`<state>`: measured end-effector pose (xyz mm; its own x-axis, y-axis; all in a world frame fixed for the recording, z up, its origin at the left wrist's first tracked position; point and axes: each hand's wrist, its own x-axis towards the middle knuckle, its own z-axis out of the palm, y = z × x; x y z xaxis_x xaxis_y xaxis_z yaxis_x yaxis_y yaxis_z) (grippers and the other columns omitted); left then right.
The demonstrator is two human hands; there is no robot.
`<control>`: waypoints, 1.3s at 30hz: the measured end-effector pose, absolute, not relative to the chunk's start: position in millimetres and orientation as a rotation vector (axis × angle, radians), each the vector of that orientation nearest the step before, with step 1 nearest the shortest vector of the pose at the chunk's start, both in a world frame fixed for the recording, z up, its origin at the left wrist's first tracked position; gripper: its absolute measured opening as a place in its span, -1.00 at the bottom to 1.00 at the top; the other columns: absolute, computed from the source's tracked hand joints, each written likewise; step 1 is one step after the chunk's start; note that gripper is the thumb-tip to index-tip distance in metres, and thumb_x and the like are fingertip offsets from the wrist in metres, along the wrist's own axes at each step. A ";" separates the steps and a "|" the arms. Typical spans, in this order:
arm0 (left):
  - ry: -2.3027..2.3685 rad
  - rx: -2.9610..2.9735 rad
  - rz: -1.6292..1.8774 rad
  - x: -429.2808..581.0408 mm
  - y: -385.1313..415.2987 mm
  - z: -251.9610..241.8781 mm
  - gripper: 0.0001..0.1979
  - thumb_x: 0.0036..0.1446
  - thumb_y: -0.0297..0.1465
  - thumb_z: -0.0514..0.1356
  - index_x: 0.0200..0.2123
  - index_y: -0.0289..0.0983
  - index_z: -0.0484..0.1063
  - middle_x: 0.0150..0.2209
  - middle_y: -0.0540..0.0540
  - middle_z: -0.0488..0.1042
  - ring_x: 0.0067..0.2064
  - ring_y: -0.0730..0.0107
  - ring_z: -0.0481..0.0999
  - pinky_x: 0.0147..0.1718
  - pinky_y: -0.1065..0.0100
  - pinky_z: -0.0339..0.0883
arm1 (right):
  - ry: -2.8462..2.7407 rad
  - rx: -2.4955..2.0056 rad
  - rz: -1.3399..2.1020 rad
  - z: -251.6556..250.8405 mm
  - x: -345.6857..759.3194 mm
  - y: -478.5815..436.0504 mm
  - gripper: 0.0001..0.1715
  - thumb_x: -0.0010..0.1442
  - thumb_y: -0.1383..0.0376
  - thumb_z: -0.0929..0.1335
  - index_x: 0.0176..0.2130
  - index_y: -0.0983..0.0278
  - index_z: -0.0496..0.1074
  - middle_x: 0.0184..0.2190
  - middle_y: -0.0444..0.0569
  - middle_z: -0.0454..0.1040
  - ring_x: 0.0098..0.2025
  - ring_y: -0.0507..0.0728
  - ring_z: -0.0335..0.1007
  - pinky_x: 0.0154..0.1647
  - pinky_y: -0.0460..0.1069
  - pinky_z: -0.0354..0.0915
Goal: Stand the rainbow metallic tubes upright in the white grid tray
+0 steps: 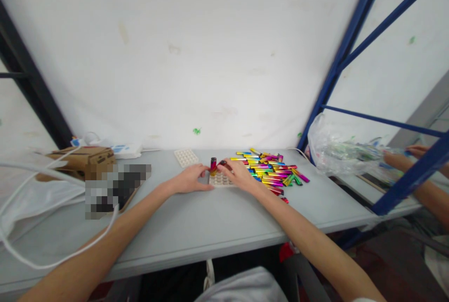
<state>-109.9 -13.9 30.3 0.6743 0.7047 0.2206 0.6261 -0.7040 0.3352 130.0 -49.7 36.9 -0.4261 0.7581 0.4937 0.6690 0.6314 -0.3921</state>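
A pale tray with rows of round holes point(220, 180) lies between my two hands on the grey table. My left hand point(191, 179) grips its left side, thumb along the front corner and fingers near the back. One shiny lighter point(213, 166) with a dark top stands upright at the tray's back left, close to my left fingertips. My right hand point(240, 175) reaches over the tray's right part, its fingers closed around a dark red lighter point(225, 165), partly hidden by them. To the right spreads a heap of loose metallic-coloured lighters point(270, 168).
A second holed tray point(186, 157) lies near the wall. At left are a cardboard box point(87, 159), a pixelated dark object point(122, 189) and a white cable point(52, 264). A blue metal frame point(333, 75), plastic bag point(326, 147) and another person's arms point(403, 164) are at right.
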 end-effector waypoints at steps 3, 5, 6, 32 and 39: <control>1.073 2.661 0.483 -109.4 -15.4 31.9 -0.33 0.03 0.14 0.27 -0.01 -0.27 0.50 -0.24 -0.12 0.50 -0.24 0.15 0.49 -0.23 0.29 0.33 | -2.261 -1.154 0.174 33.4 126.9 -48.0 -0.71 0.50 0.14 0.26 -0.18 0.28 0.41 -0.33 -0.03 0.52 -0.29 0.11 0.40 -0.28 -0.04 0.13; 1.075 2.665 0.470 -109.1 -16.5 33.1 -0.35 0.03 0.13 0.27 -0.03 -0.27 0.50 -0.24 -0.12 0.50 -0.23 0.14 0.49 -0.22 0.28 0.32 | -2.298 -1.181 0.145 31.2 124.0 -47.0 -0.70 0.51 0.13 0.25 -0.14 0.28 0.40 -0.31 -0.01 0.53 -0.28 0.12 0.42 -0.28 -0.04 0.14; 1.074 2.667 0.468 -108.9 -16.8 33.5 -0.36 0.03 0.12 0.28 -0.04 -0.27 0.50 -0.24 -0.12 0.50 -0.23 0.14 0.49 -0.22 0.28 0.32 | -2.314 -1.180 0.133 30.5 122.2 -46.8 -0.69 0.51 0.12 0.24 -0.12 0.28 0.40 -0.29 0.01 0.54 -0.27 0.13 0.43 -0.27 -0.04 0.15; 1.106 2.636 0.452 -107.7 -16.9 36.2 -0.32 0.00 0.16 0.28 -0.03 -0.28 0.50 -0.21 -0.14 0.52 -0.21 0.11 0.51 -0.20 0.26 0.33 | -2.367 -1.619 -0.116 20.7 207.1 9.6 -0.52 0.42 0.46 0.20 0.23 0.44 0.43 0.17 0.31 0.49 0.17 0.24 0.43 0.23 0.07 0.21; 1.110 2.654 0.426 -107.0 -18.0 37.7 -0.33 0.02 0.17 0.26 -0.07 -0.30 0.51 -0.22 -0.15 0.51 -0.21 0.10 0.50 -0.21 0.26 0.33 | -2.323 -1.649 -0.117 29.3 207.1 8.6 -0.69 0.43 0.31 0.29 0.02 0.34 0.58 -0.04 0.21 0.54 0.08 0.22 0.39 0.16 0.04 0.20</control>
